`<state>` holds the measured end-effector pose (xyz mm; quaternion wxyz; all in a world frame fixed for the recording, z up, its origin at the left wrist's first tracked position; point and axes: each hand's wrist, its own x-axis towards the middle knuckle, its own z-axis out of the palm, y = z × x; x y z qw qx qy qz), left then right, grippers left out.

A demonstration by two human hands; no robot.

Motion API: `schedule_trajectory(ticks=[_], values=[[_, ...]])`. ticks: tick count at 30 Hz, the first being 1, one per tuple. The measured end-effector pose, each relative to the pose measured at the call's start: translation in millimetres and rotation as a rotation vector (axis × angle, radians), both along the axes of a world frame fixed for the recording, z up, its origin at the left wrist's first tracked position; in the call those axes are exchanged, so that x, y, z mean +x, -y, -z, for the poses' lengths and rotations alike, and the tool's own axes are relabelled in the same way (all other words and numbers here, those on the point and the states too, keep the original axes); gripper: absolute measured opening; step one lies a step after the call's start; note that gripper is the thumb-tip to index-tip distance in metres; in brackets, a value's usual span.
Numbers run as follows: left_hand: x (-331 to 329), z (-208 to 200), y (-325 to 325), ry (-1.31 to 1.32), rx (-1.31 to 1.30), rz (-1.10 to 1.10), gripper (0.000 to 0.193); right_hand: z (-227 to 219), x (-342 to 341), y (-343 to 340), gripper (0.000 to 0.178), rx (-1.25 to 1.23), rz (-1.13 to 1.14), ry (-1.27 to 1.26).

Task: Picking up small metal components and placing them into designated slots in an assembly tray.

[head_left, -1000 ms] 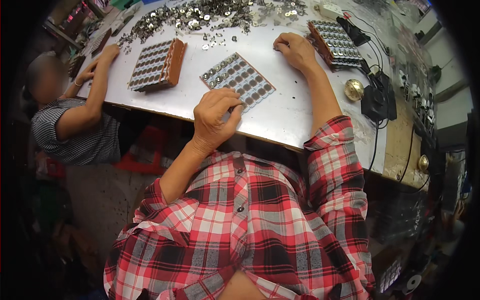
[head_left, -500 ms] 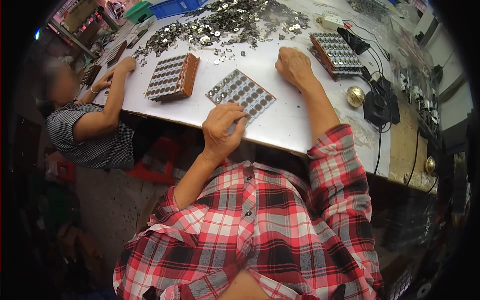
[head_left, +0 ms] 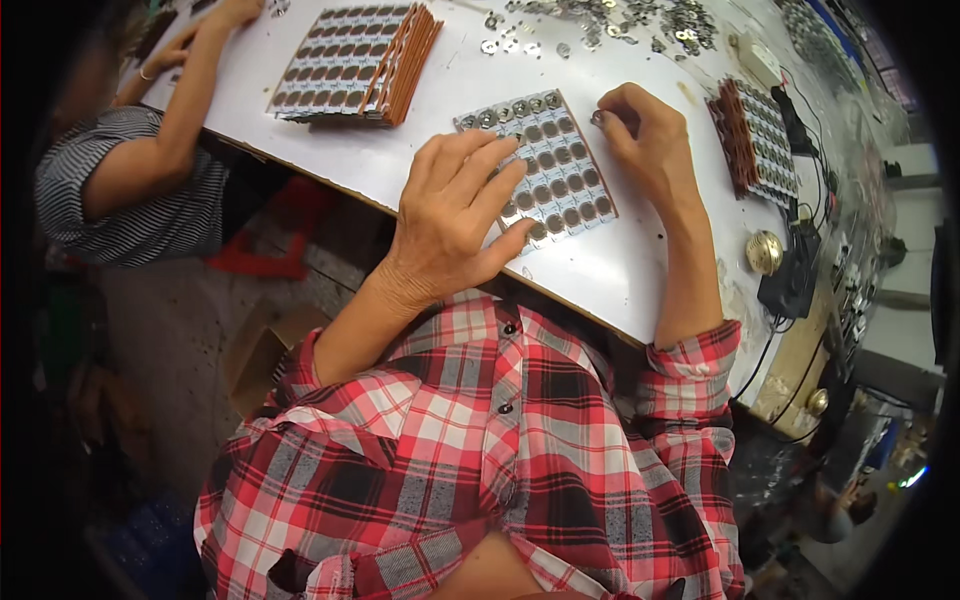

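A flat card point(head_left: 562, 180) with rows of dark round spots lies at an angle near the front edge of the table. Small shiny metal discs point(head_left: 520, 107) sit along its far row and its left side. My left hand point(head_left: 450, 215) hovers over or rests on the card's left part, fingers spread; contact cannot be made out. Just right of the card, my right hand point(head_left: 655, 145) is closed in a pinch, with a small metal piece point(head_left: 599, 117) showing at the thumb and fingertips.
A thick stack of similar cards point(head_left: 345, 60) stands at the far left, another stack point(head_left: 765, 140) at the right. Loose metal pieces point(head_left: 640, 20) lie scattered at the back. A round metal knob point(head_left: 765, 252) and black cables point(head_left: 795, 275) are at the right. A co-worker's arm point(head_left: 190, 100) reaches in at left.
The view has shifted and turned, so the card appears rotated. My right hand has come back toward the card, now pinching a metal piece. My left hand's fingers have spread wider.
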<state>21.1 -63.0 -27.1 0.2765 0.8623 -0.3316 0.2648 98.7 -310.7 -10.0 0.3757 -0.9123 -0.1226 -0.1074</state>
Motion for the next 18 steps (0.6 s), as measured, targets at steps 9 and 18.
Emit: schedule_trajectory(ticks=[9,18], values=[[5.6,1.7,-4.3,-0.236,-0.033,-0.006,0.060,-4.8,-24.3,-45.8,0.014,0.162,-0.141,-0.193],[7.4,6.3,-4.3,-0.279,-0.032,0.013,0.061,-2.3,-24.5,-53.4,0.011,0.081,-0.127,-0.179]])
